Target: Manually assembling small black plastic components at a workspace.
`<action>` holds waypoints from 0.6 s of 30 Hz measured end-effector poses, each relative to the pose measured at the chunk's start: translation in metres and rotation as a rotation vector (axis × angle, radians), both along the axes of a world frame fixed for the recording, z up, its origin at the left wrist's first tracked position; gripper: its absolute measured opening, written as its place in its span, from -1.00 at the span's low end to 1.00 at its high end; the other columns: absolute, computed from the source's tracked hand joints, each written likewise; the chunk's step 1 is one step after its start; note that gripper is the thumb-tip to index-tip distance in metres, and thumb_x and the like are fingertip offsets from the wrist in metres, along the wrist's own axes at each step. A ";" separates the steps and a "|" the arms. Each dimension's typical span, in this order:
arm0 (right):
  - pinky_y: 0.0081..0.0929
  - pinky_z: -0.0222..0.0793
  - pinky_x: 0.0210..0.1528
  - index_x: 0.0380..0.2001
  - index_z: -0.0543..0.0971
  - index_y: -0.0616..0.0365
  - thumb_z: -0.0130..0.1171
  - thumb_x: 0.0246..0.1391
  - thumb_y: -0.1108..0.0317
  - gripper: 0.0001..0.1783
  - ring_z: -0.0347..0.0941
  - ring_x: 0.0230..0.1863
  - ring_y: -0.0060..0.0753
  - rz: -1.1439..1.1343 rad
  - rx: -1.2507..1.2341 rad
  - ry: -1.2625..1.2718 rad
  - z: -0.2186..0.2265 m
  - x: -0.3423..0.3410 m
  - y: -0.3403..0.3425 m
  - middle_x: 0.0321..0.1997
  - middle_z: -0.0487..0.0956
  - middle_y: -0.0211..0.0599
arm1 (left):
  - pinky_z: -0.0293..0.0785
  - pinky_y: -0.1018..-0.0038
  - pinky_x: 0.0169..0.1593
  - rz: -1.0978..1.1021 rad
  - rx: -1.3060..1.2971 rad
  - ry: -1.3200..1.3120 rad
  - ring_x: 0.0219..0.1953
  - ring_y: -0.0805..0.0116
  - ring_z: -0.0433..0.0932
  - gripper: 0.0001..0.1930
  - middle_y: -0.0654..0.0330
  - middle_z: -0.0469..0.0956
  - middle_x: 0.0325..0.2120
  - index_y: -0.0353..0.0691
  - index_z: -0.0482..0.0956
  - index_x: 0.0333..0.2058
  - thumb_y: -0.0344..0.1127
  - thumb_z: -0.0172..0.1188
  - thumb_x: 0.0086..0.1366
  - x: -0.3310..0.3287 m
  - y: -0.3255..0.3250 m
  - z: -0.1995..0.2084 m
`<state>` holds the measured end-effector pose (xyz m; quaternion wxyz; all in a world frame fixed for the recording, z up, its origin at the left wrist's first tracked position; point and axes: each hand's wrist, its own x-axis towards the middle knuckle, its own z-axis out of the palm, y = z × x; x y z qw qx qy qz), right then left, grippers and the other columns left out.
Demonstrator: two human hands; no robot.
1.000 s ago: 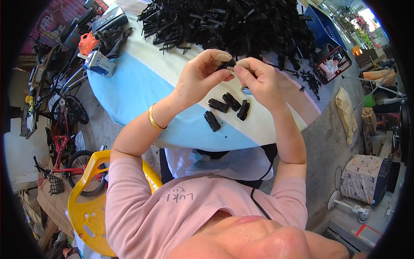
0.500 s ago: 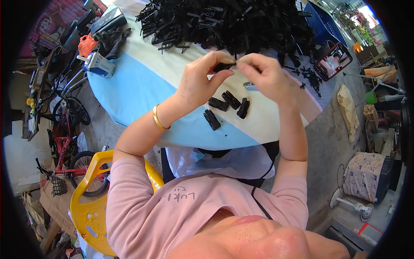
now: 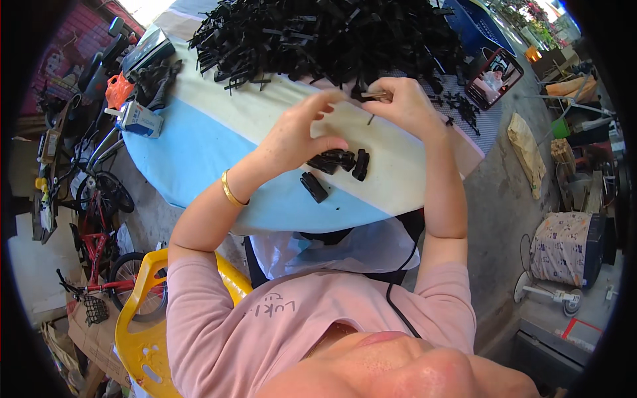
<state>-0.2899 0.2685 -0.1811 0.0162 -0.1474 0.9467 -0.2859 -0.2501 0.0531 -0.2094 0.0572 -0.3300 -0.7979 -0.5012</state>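
- And here's the left hand [image 3: 292, 136], on the near side of the heap of black parts [image 3: 332, 40]: thumb and fingers spread wide, nothing visibly held, thumb just over the black blocks [image 3: 314, 188].
- Over to the right hand [image 3: 413, 109], close to the heap's near edge: fingers drawn in tight, a pale sliver at the tips. Thin part or finger covering? Can't tell, nor whether anything is gripped.
- The step looks like piece-by-piece handwork, caught between two grips; the next one would seem to call for a precise fingertip pinch.
- Those blocks, nearer the person than the heap, are small, oblong, ridged, hard-looking, one lying apart from its cluster.
- The heap itself: a dark tangle of narrow, stick-like shapes.
- Under it all, smooth striped cloth [image 3: 249, 106]; right of the heap, a glossy phone [image 3: 494, 79].
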 end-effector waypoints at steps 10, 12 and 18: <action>-0.77 0.32 -0.38 -0.28 0.53 0.27 0.19 -0.01 0.32 -0.74 0.39 -0.44 -0.74 0.148 -0.745 -0.170 -0.015 0.021 -0.046 -0.43 0.55 -0.40 | 0.44 0.45 0.00 0.056 0.288 -0.160 -0.07 0.35 0.48 -0.31 0.10 0.41 -0.05 -0.30 0.19 0.09 -0.51 0.31 -0.03 -0.004 0.003 -0.003; -0.80 0.26 -0.43 -0.27 0.53 0.26 0.14 0.04 0.29 -0.75 0.32 -0.49 -0.78 0.151 -0.838 -0.153 -0.011 0.022 -0.048 -0.47 0.52 -0.45 | 0.43 0.48 0.00 0.018 0.473 -0.264 -0.10 0.37 0.48 -0.37 0.12 0.43 -0.09 -0.31 0.22 0.07 -0.54 0.28 0.00 -0.006 0.002 -0.002; -0.80 0.10 -0.53 -0.32 0.51 0.25 0.01 0.13 0.33 -0.80 0.18 -0.57 -0.80 0.206 -0.888 -0.051 -0.016 0.026 -0.045 -0.61 0.35 -0.57 | 0.43 0.67 -0.18 -0.083 0.655 -0.416 -0.26 0.57 0.47 -0.67 0.24 0.48 -0.27 -0.33 0.44 -0.17 -0.63 0.19 0.04 -0.007 -0.001 0.006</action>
